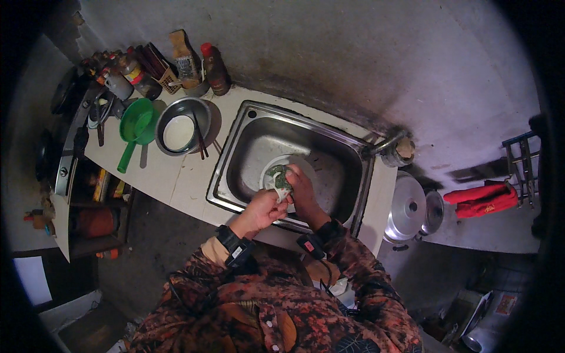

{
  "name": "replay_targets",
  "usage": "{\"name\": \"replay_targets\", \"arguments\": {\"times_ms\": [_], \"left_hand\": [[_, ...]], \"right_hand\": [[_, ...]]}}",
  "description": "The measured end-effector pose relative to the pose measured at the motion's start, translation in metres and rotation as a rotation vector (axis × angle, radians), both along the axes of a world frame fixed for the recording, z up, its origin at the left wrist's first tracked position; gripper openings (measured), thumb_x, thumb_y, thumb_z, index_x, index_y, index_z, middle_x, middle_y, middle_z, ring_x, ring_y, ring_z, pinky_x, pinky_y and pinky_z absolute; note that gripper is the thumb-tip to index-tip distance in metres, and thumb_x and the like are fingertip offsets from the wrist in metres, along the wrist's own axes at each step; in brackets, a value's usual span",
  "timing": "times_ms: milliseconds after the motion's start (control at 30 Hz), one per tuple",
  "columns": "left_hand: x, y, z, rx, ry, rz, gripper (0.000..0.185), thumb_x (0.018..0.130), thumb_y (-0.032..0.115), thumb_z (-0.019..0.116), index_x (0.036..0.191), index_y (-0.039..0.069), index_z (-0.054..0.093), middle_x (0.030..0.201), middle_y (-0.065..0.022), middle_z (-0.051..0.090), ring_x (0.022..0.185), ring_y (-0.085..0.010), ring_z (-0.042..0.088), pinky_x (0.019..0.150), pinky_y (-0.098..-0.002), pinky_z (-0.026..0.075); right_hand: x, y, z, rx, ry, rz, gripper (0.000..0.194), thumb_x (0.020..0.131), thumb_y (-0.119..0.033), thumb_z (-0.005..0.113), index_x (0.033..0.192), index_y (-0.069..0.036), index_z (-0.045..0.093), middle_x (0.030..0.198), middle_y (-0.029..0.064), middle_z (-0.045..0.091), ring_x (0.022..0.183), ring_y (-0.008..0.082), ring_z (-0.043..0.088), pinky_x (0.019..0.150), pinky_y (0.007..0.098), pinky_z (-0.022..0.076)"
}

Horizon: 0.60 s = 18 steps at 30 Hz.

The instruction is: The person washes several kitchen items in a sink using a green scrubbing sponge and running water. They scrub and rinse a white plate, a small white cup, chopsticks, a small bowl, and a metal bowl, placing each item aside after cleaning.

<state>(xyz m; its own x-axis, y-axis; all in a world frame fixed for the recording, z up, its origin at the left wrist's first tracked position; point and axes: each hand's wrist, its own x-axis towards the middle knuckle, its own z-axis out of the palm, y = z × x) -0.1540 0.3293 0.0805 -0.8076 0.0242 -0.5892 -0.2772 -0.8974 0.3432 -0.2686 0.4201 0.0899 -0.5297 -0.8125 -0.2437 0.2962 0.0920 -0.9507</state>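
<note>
Both of my hands meet over the stainless steel sink [335, 176]. Between them is a bunched green and white cloth or scrubber [278, 175]; its exact kind is hard to make out. My left hand [264, 211] pinches its lower white end, fingers closed. My right hand [303, 192] grips it from the right side. Below the hands, a round pale dish [266, 170] rests on the sink floor, partly hidden by them. Whether anything else is inside the grip cannot be seen.
A metal tap [388, 142] reaches in at the sink's right. Left on the counter [185, 185] are a metal basin [204, 110] holding a white bowl [178, 132] and chopsticks [201, 141], and a green ladle [137, 121]. Bottles [216, 73] line the wall; lidded pots [406, 205] stand right.
</note>
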Motion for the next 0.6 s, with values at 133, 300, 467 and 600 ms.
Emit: {"name": "replay_targets", "arguments": {"times_ms": [133,300,467,600], "left_hand": [[-0.002,0.004,0.003,-0.186,-0.045,0.138,0.017,0.091,0.012,0.043,0.085,0.003,0.056,0.056,-0.0005,0.046,0.037,-0.0094,0.033,0.037,-0.0235,0.027],[-0.009,0.004,0.004,-0.631,-0.157,0.279,0.016,0.087,0.007,0.049,0.073,0.002,0.057,0.056,-0.0052,0.051,0.036,-0.01,0.039,0.035,-0.0271,0.029],[-0.011,0.005,0.004,-0.997,0.007,0.441,0.016,0.086,0.006,0.048,0.077,0.002,0.06,0.053,-0.0019,0.05,0.038,-0.0082,0.041,0.032,-0.0249,0.026],[-0.004,0.005,0.003,-0.739,-0.126,0.258,0.015,0.086,0.005,0.047,0.083,0.001,0.061,0.054,-0.0024,0.051,0.038,-0.0082,0.041,0.033,-0.0246,0.027]], "right_hand": [[0.004,-0.001,0.003,0.0,-0.027,0.032,0.031,0.091,-0.028,0.051,0.113,-0.005,0.052,0.098,0.0035,0.056,0.083,0.0093,0.051,0.066,0.0237,0.0424],[0.025,-0.009,0.004,-0.129,0.331,-0.116,0.035,0.084,-0.018,0.061,0.113,-0.004,0.048,0.106,0.007,0.055,0.093,0.0166,0.054,0.081,0.0298,0.0439],[0.024,-0.011,0.004,0.032,0.4,-0.054,0.042,0.077,-0.015,0.068,0.112,-0.004,0.049,0.113,0.0083,0.053,0.103,0.0159,0.05,0.091,0.0311,0.0398],[0.017,-0.009,0.001,-0.205,0.14,-0.007,0.035,0.072,-0.01,0.068,0.103,-0.002,0.054,0.112,0.0086,0.055,0.102,0.0172,0.052,0.091,0.0312,0.0403]]}}
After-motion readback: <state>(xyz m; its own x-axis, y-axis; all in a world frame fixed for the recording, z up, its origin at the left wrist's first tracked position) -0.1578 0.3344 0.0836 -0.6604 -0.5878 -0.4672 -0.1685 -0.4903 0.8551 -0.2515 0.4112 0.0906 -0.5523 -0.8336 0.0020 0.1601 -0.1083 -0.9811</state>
